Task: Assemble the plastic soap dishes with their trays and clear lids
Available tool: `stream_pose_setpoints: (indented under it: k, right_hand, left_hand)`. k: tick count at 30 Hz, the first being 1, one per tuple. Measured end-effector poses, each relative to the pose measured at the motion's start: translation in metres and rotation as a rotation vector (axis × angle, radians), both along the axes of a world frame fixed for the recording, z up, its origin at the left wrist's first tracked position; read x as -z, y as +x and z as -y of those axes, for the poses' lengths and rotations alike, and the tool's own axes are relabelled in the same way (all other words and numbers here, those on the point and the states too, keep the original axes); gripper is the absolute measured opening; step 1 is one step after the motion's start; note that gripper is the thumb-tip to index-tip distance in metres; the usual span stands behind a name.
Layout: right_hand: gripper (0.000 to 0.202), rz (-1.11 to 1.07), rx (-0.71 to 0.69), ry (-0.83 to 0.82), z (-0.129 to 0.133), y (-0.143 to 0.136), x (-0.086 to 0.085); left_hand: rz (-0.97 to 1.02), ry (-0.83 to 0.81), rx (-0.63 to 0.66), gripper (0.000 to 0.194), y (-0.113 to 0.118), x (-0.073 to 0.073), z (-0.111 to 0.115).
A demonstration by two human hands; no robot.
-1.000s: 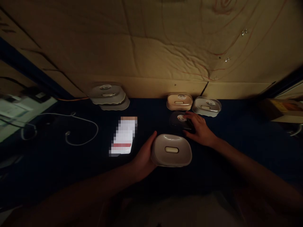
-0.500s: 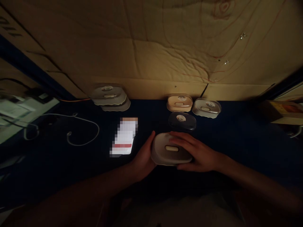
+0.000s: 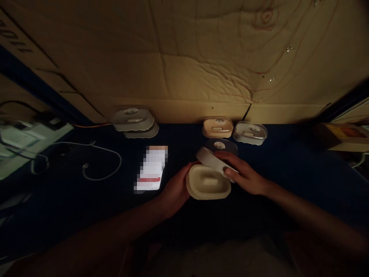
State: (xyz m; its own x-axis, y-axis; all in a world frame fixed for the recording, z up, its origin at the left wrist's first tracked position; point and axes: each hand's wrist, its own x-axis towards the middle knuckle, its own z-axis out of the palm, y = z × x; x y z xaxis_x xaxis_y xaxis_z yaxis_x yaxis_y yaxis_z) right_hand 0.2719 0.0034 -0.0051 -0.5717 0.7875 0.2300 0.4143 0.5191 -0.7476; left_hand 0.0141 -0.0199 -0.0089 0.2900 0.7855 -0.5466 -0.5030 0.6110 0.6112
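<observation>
In front of me, my left hand is wrapped round the left side of an oval cream soap box base, whose pale hollow inside faces up. My right hand grips the pale grey soap box lid, thumb on the near side. The lid is tilted above the base's back right edge, apart from it at the left. Right behind the lid, partly covered by it, lies a clear cover with a round sticker.
A peach box and a grey box stand by the cardboard wall. Stacked grey boxes are further left. A lit phone, a white cable and a carton also lie on the dark blue surface.
My right hand has lifted the lid off the base and tilted it up and back, so the cream inside now shows. The left hand still holds the base.
</observation>
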Motion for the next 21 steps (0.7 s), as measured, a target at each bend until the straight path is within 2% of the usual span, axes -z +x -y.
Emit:
stream_pose_setpoints:
  k: [3, 8, 11, 16, 21]
  right_hand:
    - [0.053, 0.081, 0.053, 0.036, -0.005, 0.004, -0.002]
    - [0.058, 0.228, 0.063, 0.23, -0.004, 0.006, -0.009]
    - [0.06, 0.266, 0.087, 0.306, -0.004, 0.008, -0.012]
    - [0.057, 0.292, 0.072, 0.326, -0.004, 0.011, -0.013]
    - [0.062, 0.354, 0.013, 0.318, -0.001, 0.01, -0.01]
  left_hand:
    - [-0.084, 0.036, 0.04, 0.029, 0.001, -0.001, 0.003]
    - [-0.24, 0.191, 0.133, 0.029, 0.002, -0.001, 0.008]
    - [-0.416, 0.291, 0.251, 0.032, -0.001, -0.005, 0.01]
    - [-0.682, 0.779, 0.503, 0.032, -0.006, -0.006, 0.017]
    - [-0.969, 1.14, 0.612, 0.031, -0.007, 0.009, 0.027]
